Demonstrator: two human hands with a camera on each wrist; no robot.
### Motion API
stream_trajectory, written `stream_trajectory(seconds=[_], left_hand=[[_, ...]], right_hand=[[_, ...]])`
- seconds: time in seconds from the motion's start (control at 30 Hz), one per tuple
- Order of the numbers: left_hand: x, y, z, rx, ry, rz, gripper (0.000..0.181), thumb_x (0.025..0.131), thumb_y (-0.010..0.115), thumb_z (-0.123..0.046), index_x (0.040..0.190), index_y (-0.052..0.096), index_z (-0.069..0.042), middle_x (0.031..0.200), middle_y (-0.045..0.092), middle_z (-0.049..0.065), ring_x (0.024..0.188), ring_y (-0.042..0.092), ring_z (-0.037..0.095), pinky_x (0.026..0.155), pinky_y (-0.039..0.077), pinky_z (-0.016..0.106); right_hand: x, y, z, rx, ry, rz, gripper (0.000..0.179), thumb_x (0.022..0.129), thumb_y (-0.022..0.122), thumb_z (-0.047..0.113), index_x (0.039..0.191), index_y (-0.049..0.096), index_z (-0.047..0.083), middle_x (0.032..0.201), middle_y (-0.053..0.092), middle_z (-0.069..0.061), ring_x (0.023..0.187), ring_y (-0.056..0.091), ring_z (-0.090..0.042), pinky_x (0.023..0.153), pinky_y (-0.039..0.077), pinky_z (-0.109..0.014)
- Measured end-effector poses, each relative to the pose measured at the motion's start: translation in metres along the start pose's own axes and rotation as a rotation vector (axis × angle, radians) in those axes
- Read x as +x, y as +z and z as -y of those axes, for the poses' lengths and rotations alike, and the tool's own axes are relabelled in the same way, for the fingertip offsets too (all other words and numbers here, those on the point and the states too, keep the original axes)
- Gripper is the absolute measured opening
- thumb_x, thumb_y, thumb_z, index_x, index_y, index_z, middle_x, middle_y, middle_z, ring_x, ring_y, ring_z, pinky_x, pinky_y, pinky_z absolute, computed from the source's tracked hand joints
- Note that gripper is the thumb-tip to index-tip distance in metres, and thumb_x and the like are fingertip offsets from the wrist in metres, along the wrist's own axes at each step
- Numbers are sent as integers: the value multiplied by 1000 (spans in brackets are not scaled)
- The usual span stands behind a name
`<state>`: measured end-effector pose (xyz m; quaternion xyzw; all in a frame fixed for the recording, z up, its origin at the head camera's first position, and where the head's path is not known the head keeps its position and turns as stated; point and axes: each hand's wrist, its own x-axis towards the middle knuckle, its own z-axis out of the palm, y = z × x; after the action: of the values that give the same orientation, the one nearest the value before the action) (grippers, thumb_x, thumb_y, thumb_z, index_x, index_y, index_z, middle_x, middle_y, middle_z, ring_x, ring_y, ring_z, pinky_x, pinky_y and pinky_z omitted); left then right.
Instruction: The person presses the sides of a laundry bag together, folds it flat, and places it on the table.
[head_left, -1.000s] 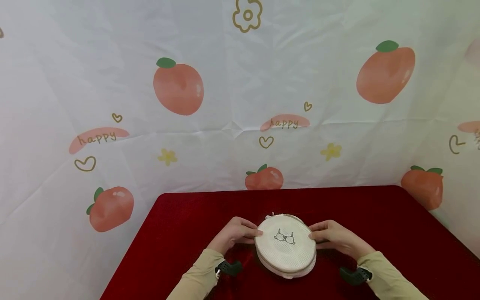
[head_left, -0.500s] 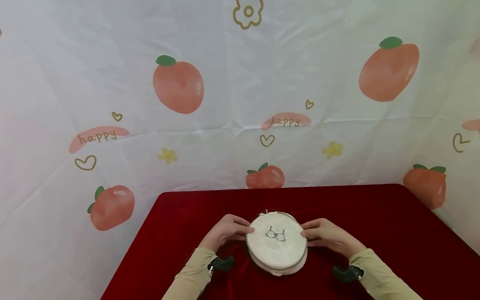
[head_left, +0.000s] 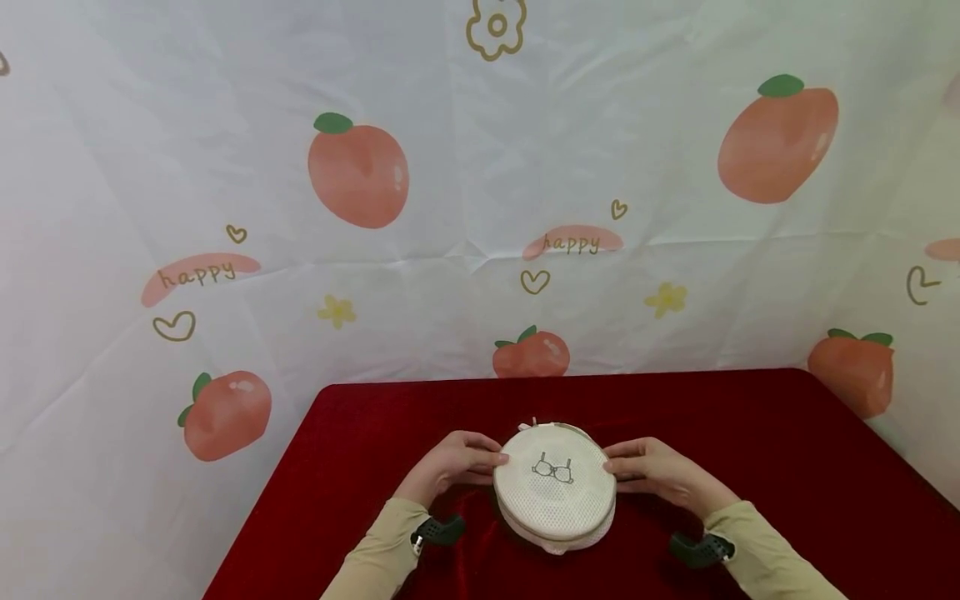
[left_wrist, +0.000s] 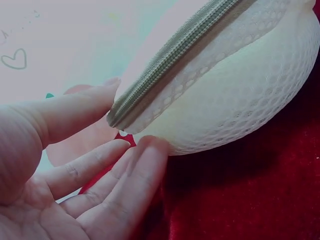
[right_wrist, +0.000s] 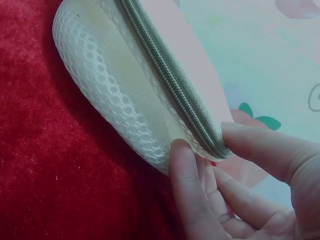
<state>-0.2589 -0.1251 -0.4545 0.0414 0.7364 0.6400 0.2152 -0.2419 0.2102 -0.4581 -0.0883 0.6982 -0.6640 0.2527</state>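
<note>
A round white mesh laundry bag (head_left: pixel 555 500) with a small bra drawing (head_left: pixel 552 472) on its lid lies at the near middle of the table. My left hand (head_left: pixel 456 462) pinches its left edge, thumb on the upper rim and fingers below. At the opposite edge my right hand (head_left: pixel 663 473) holds it the same way. Both wrist views show the greenish zipper (left_wrist: pixel 175 60) running around the side, closed along the visible stretch, above the bulging honeycomb mesh (right_wrist: pixel 100 75). A small pull tab (head_left: pixel 527 426) sticks out at the far edge.
Dark red velvet cloth (head_left: pixel 390 417) covers the table. Behind it hangs a white backdrop (head_left: pixel 450 167) printed with peaches and hearts. A dark strap (head_left: pixel 438 531) sits on the left wrist, another strap (head_left: pixel 702 551) on the right.
Both hands and the bag have shifted a little to the left since the first frame. Over the last half second they have hardly moved, and the grip is the same.
</note>
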Motion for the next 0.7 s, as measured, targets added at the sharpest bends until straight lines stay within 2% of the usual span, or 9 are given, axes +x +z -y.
stream_trajectory(seconds=[0.27,0.5,0.7], left_hand=[[-5,-1,-5,-7,-1,16,38,83,76,-18,111,63,5,95,68,12,84,68,24,75,56,41],[-4,-3,-8,-16,0,16,36,87,72,-22,110,64,4,92,69,11,82,68,24,75,57,40],[-4,-10,-11,-14,1,-5,45,92,66,-28,118,59,8,99,67,15,85,68,26,75,56,39]], right_hand=[[-5,-2,5,-2,-2,17,59,93,65,16,134,39,-19,115,63,-17,100,64,-27,87,52,-44],[-9,-10,10,6,-7,33,54,96,60,19,134,42,-16,116,63,-17,101,65,-28,87,52,-44],[-15,-21,14,-12,-3,9,56,99,54,24,136,39,-15,118,62,-18,104,63,-30,88,51,-43]])
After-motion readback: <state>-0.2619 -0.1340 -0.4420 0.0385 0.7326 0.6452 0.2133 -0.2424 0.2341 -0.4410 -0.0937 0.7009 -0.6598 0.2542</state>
